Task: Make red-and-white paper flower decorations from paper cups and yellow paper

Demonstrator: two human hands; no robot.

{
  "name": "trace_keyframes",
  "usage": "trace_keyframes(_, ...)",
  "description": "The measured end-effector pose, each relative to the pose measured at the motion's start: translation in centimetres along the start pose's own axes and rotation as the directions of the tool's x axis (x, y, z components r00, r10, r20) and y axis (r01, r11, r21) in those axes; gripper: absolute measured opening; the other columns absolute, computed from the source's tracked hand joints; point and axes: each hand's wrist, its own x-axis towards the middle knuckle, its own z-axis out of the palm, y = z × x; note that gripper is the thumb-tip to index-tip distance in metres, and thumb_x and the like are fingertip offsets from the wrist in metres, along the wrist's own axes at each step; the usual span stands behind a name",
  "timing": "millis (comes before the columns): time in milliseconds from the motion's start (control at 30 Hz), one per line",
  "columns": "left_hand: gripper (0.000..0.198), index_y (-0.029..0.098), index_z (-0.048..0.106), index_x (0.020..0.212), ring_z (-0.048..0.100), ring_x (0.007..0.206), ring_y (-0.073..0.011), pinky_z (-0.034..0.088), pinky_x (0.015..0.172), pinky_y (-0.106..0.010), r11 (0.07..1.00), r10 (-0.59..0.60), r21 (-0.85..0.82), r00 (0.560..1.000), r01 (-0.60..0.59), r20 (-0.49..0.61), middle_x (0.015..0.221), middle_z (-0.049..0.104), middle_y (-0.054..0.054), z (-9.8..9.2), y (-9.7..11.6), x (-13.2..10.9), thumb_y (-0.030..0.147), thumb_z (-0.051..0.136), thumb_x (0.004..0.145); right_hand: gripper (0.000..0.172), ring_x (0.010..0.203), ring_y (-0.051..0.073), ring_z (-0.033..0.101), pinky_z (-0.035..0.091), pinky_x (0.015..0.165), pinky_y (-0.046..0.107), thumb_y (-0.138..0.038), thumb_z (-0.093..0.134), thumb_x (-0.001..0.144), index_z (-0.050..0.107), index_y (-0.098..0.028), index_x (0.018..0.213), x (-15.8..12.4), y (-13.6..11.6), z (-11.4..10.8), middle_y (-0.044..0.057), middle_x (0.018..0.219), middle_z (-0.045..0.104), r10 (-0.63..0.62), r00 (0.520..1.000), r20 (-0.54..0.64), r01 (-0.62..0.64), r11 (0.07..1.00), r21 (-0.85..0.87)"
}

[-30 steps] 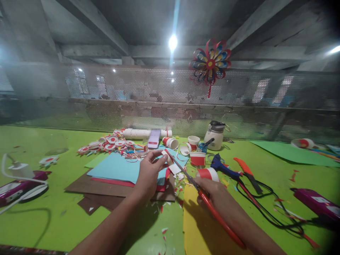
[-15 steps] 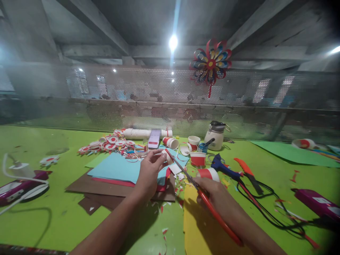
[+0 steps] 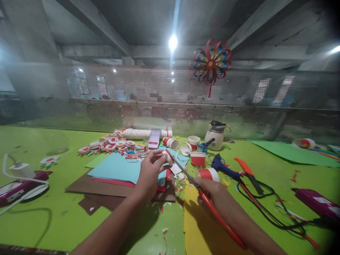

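Note:
My left hand (image 3: 151, 171) pinches a small white-and-red paper cup piece (image 3: 168, 158) between thumb and fingers, above the stacked paper. My right hand (image 3: 219, 196) is wrapped round scissors with long red handles (image 3: 227, 226). Their blades point up and left, with the tips at the piece's right edge; whether they bite into it I cannot tell. Beneath the left hand lies light blue paper (image 3: 117, 170) on red and brown sheets (image 3: 98, 187). A red-and-white paper cup (image 3: 208, 174) lies on its side just beyond the right hand.
Cut red-and-white pieces (image 3: 111, 141) are heaped at the back left. A phone (image 3: 154, 138) leans against a white roll (image 3: 135, 133). Upright cups and a white jug (image 3: 214, 136) stand behind. At right lie a blue glue gun (image 3: 225, 168), an orange-handled knife (image 3: 247, 173) and black cables.
The scissors' red handles have shifted slightly down and right within my right hand's grip. My left hand and the cup piece stay almost in place.

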Motion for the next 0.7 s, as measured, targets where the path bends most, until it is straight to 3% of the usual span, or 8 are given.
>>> trace_keyframes(167, 0.033, 0.012, 0.058, 0.093, 0.067, 0.081, -0.0223, 0.053, 0.078, -0.044, 1.0, 0.002, 0.012, 1.0, -0.002, 0.006, 0.094, 0.066, -0.011, -0.13, -0.05, 0.09, 0.03, 0.074, 0.07, 0.03, 0.073, 0.021, 0.06, 0.042, 0.065, 0.029, -0.006, 0.045, 0.071, 0.067, -0.016, 0.088, -0.09, 0.02, 0.06, 0.006, 0.081, 0.068, 0.007, 1.0, -0.004, -0.008, 0.998, -0.056)
trace_keyframes(367, 0.034, 0.012, 0.059, 0.094, 0.065, 0.084, -0.0213, 0.053, 0.077, -0.041, 0.997, 0.032, 0.064, 0.999, -0.032, 0.007, 0.098, 0.066, -0.011, -0.09, 0.05, -0.02, 0.031, 0.074, 0.069, 0.041, 0.08, 0.021, 0.061, 0.043, 0.072, 0.03, -0.005, 0.047, 0.067, 0.067, -0.019, 0.1, 0.07, 0.59, 0.22, 0.006, 0.091, 0.07, -0.045, 0.999, -0.022, 0.044, 0.999, -0.025)
trace_keyframes(700, 0.035, 0.014, 0.06, 0.091, 0.066, 0.083, -0.0214, 0.053, 0.077, -0.041, 0.999, 0.026, 0.045, 1.0, -0.026, -0.008, 0.096, 0.067, -0.009, 0.25, 0.31, -0.3, 0.031, 0.076, 0.065, 0.032, 0.077, 0.022, 0.062, 0.044, 0.07, 0.03, -0.007, 0.045, 0.071, 0.067, -0.017, 0.092, -0.04, -0.08, 0.01, 0.007, 0.087, 0.07, -0.056, 0.998, -0.014, 0.056, 0.998, 0.01)
